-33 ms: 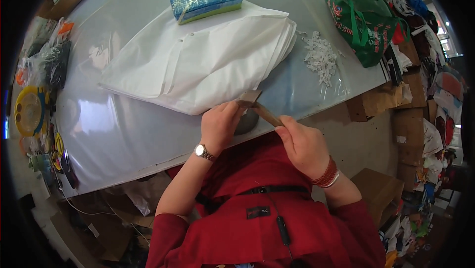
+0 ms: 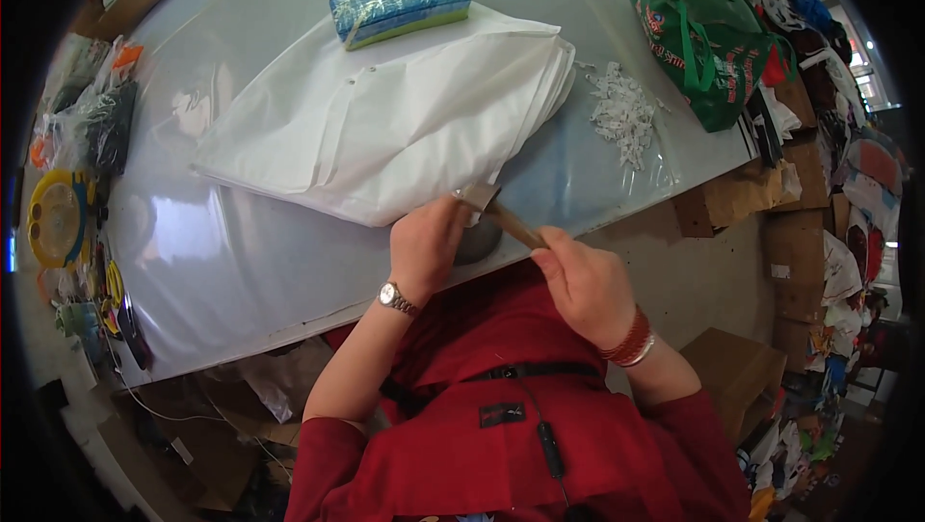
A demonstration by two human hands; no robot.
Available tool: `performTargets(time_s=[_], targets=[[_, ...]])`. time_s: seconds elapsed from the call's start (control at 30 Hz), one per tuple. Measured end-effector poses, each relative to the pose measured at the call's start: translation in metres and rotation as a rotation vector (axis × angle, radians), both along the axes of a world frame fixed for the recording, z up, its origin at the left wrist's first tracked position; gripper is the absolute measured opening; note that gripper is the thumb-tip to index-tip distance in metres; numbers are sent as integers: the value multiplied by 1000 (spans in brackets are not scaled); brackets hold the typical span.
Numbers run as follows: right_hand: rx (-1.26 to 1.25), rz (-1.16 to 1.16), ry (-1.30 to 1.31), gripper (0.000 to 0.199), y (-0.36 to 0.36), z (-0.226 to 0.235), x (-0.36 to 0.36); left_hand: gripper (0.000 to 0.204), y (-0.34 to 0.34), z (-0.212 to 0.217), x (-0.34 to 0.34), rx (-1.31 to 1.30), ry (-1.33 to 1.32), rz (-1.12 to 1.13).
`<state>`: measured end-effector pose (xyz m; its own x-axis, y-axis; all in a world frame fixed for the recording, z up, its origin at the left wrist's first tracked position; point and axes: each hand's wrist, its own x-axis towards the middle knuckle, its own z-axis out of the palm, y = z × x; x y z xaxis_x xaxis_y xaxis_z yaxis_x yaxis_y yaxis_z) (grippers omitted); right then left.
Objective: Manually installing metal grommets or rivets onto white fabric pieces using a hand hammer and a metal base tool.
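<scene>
Bench (image 2: 183, 281): pale, glossy cover; carries the items below.
White fabric stack (image 2: 414, 127): flat on the bench, nearest edge beside the left hand.
Green bag (image 2: 708, 88): at the far right.
Blue-and-green package (image 2: 400, 7): on the fabric's far edge.
Right hand (image 2: 590, 289): fingers wrapped around the hammer handle.
Left hand (image 2: 422, 247): beside the hammer head; cannot tell whether its fingers grip anything.
White pieces (image 2: 621, 117): loose pile right of the fabric.
Hammer (image 2: 515, 225): head above the dark block.
Dark block (image 2: 476, 245): rounded, at the bench's near edge.
</scene>
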<state>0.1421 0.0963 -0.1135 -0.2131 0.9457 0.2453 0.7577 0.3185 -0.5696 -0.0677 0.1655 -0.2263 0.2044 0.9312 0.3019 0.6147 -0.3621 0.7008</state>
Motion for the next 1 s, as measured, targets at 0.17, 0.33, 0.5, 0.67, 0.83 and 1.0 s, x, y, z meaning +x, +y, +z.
performTargets(time_s=[0.17,0.33,0.5,0.67,0.83,1.0], targets=[[-282,-80,-57,23,2,-48,22,20,19,-14,19,-405,-824,131],[-64,-257,50,22,9,-74,68,26,27,-6,31,-347,-602,77],[130,-342,-129,19,47,-82,135,28,40,23,48,55,190,-197],[3,-258,-214,19,50,-85,155,23,82,70,44,-433,178,-428],[-175,-157,173,23,29,-72,90,20,105,47,13,-664,-193,-147],[-311,-42,29,25,34,-91,62,21,96,21,12,-644,-323,-133]])
